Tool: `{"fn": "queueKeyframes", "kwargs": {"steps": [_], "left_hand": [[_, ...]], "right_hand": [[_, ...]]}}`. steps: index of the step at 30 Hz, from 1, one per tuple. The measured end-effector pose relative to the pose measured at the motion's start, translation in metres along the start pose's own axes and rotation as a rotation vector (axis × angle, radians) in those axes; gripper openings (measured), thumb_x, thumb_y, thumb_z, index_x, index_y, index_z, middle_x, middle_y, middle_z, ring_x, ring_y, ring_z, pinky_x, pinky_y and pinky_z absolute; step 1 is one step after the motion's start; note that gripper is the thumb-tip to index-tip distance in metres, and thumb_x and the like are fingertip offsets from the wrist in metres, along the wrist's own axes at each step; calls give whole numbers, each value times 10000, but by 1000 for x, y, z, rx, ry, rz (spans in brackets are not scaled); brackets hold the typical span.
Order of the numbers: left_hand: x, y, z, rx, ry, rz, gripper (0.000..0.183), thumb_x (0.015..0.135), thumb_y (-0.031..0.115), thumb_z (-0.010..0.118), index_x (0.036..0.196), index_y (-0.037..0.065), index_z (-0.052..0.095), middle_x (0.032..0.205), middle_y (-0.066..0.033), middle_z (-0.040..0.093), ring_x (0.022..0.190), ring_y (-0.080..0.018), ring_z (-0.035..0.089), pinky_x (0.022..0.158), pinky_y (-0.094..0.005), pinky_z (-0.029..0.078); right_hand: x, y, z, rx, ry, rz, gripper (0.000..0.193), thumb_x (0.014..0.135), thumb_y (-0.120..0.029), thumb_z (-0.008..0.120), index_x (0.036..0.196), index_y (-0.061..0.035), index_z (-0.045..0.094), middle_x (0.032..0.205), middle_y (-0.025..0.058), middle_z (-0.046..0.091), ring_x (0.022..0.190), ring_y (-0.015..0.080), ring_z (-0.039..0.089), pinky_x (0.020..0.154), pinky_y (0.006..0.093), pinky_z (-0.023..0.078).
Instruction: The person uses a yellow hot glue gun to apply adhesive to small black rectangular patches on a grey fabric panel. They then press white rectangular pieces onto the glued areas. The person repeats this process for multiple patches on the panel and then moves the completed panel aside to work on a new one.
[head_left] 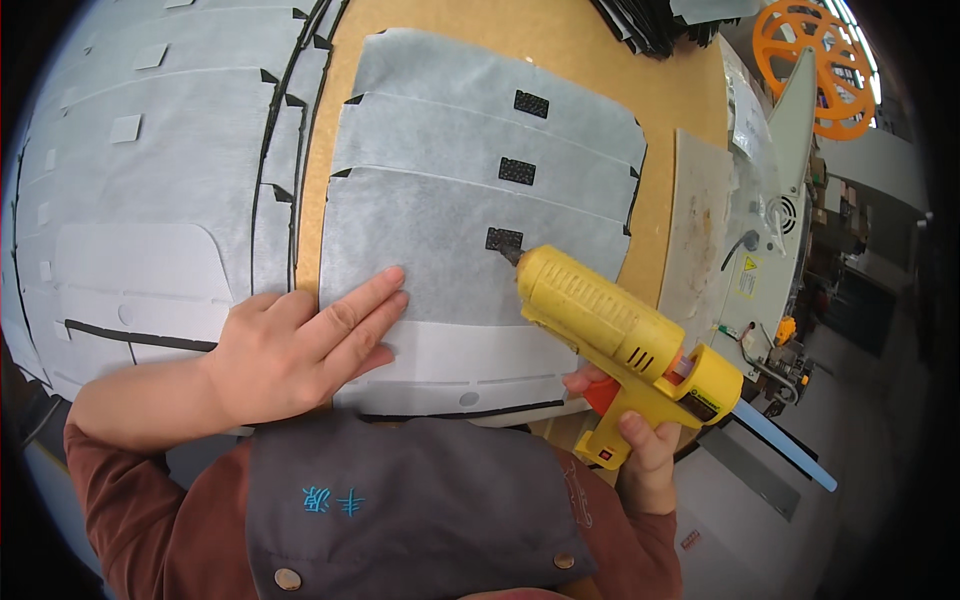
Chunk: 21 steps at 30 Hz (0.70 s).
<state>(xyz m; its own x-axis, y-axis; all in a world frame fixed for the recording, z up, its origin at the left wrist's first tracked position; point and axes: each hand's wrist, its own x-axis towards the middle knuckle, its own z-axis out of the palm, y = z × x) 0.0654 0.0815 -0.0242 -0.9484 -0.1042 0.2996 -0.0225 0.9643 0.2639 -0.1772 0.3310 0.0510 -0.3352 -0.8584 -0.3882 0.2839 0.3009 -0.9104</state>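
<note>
My right hand (pixel 645 450) grips a yellow hot glue gun (pixel 605 305) by its handle, a finger at the orange trigger. From its back end sticks out a pale blue glue stick (pixel 785 445). The dark nozzle (pixel 508 252) is at the nearest of three small black rectangular patches (pixel 516 171), which lie in a row on a grey-white fabric panel (pixel 430 210). Whether the tip touches the patch, I cannot tell. My left hand (pixel 310 345) rests on the panel's near left part, two fingers stretched out flat and the others curled, holding nothing.
Left of the panel lie more grey-white panels (pixel 180 180) with black edges and small white squares. A tan board (pixel 690 85) is underneath. At the back is a stack of black sheets (pixel 640 25). On the right stand a pale machine (pixel 790 200) and an orange spoked wheel (pixel 815 65).
</note>
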Motion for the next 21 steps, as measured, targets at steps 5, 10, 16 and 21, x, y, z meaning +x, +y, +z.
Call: {"fn": "queueKeyframes", "kwargs": {"steps": [5,10,16,21], "left_hand": [[1,-1,0,-6,-7,1,456,767,293,772,1147,51,704,1251,-93,683,543,-97,430,452,-214,354],[2,-1,1,-26,-16,-2,448,769,291,771,1140,49,708,1249,-98,684,540,-93,431,445,-218,344],[1,-2,1,-38,-18,-3,449,769,289,775,1143,50,707,1255,-102,681,535,-91,427,441,-218,341],[1,-2,1,-48,-20,-6,447,768,290,778,1138,50,706,1257,-107,680,534,-93,429,439,-221,339]], "right_hand": [[1,0,-2,25,-28,24,600,886,-69,583,1435,29,362,1261,239,554,1167,345,586,1035,475,444],[5,-1,14,-72,202,95,757,812,-328,710,1381,74,413,1068,223,648,1005,308,653,928,443,515],[2,-2,18,-73,246,110,760,813,-330,717,1386,71,420,1071,216,653,1011,300,654,935,430,510],[2,-2,19,-77,241,122,765,804,-332,716,1385,71,423,1055,214,661,1002,302,654,934,428,508]]}}
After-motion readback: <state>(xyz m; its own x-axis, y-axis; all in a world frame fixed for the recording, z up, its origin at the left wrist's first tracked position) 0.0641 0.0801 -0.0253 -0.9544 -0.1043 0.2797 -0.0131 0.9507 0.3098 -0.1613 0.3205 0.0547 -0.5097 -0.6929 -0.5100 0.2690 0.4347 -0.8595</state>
